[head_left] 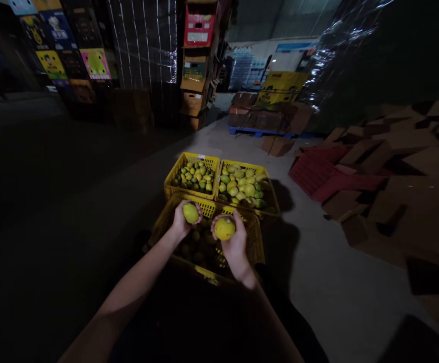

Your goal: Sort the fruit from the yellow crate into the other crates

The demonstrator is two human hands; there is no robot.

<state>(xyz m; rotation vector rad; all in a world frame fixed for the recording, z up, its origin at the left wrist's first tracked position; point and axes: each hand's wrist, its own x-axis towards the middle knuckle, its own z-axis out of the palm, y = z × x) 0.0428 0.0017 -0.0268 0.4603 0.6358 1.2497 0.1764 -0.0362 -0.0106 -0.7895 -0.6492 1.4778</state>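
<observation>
My left hand [181, 220] is closed around a yellow-green lemon [191, 213]. In my right hand [238, 241] rests a yellower lemon [225, 229] with small dark spots, the fingers curled round it. Both hands are above the near yellow crate [257, 244], where more lemons [196, 247] lie in deep shadow. Just beyond stand two further yellow crates. The far left crate [172, 188] holds many small yellow and green lemons [194, 176]. Larger yellow-green fruit [242, 185] fills much of the far right crate [274, 201].
Flattened and opened cardboard boxes [412, 201] pile up on the right, beside a red crate [317, 171]. A blue pallet [257, 133] with boxes stands behind. Stacked cartons [194, 70] and printed boxes [56, 30] rise at the back. Grey floor [310, 272] surrounds the crates.
</observation>
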